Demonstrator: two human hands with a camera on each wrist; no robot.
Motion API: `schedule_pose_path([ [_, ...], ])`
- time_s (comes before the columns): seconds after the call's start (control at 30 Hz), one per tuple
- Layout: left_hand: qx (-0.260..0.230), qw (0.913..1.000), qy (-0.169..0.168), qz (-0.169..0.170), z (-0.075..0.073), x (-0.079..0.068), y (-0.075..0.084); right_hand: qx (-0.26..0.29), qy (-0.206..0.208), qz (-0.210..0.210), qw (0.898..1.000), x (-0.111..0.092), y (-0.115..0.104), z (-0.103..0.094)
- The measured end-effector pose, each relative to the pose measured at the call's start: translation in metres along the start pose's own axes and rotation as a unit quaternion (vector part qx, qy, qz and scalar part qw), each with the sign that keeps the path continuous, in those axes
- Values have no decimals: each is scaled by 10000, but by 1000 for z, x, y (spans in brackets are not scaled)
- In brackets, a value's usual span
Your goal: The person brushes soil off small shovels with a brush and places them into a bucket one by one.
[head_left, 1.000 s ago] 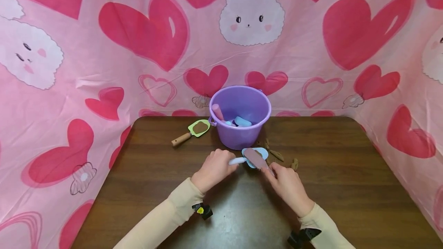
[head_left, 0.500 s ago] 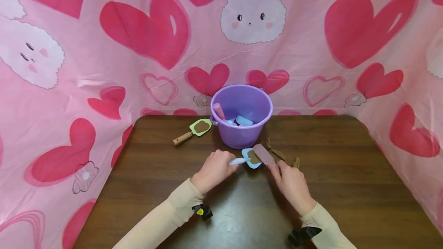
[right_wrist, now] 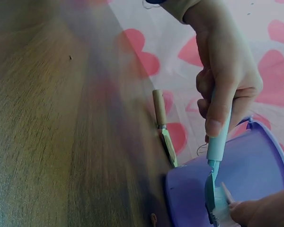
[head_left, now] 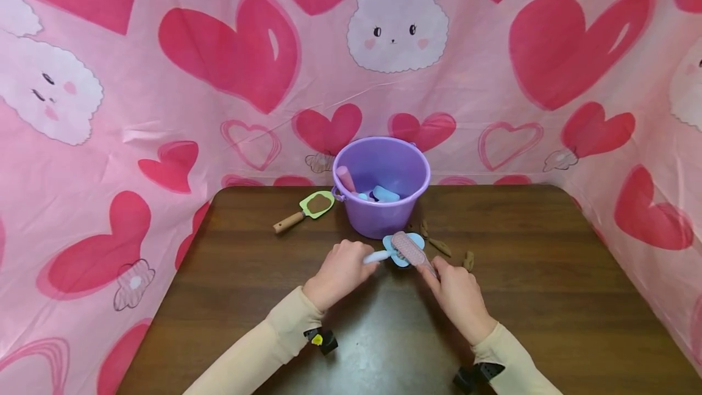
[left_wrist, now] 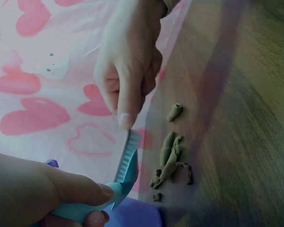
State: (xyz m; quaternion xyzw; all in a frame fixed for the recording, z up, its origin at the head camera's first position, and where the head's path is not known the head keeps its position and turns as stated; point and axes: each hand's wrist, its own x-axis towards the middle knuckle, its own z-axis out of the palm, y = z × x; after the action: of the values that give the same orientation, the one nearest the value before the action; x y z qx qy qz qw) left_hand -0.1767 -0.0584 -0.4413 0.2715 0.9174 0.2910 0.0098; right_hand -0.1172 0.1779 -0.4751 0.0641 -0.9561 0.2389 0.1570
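Note:
My left hand [head_left: 341,270] grips the handle of a light blue toy shovel [head_left: 378,256], whose blade lies in front of the purple bucket. In my right hand [head_left: 457,297] is a pink brush [head_left: 409,249], its head lying across the shovel's blade and covering much of it. From the left wrist view, pale bristles [left_wrist: 128,153] press against the inside of the blade [left_wrist: 131,172], and the thumb of my right hand [left_wrist: 130,61] lies along the brush. The right wrist view shows my left fingers wrapped around the shovel handle [right_wrist: 218,144].
The purple bucket [head_left: 378,218] stands behind the hands, holding pink and blue toys. To its left lies a green shovel [head_left: 317,203] with a wooden handle and brown clay-like stuff on it. Brown clay-like pieces [left_wrist: 169,161] lie on the table right of the blue shovel.
The brush slid right, baring brown stuff on the blue shovel's blade, then came back left over it. My left hand and the blue shovel stay nearly in place.

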Motion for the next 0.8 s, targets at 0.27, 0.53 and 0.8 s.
schedule_pose_path([
  [0.27, 165, 9998, 105, 99, 1, -1, 1, 219, -129, 163, 9995, 1, 5, -4],
  [0.53, 242, 9996, 152, 36, 1, -1, 0, 81, -339, -166, 9993, -1, 1, -3],
  [0.8, 126, 9998, 131, 50, 1, -2, 1, 89, -392, 272, 9988, 5, 5, -2],
])
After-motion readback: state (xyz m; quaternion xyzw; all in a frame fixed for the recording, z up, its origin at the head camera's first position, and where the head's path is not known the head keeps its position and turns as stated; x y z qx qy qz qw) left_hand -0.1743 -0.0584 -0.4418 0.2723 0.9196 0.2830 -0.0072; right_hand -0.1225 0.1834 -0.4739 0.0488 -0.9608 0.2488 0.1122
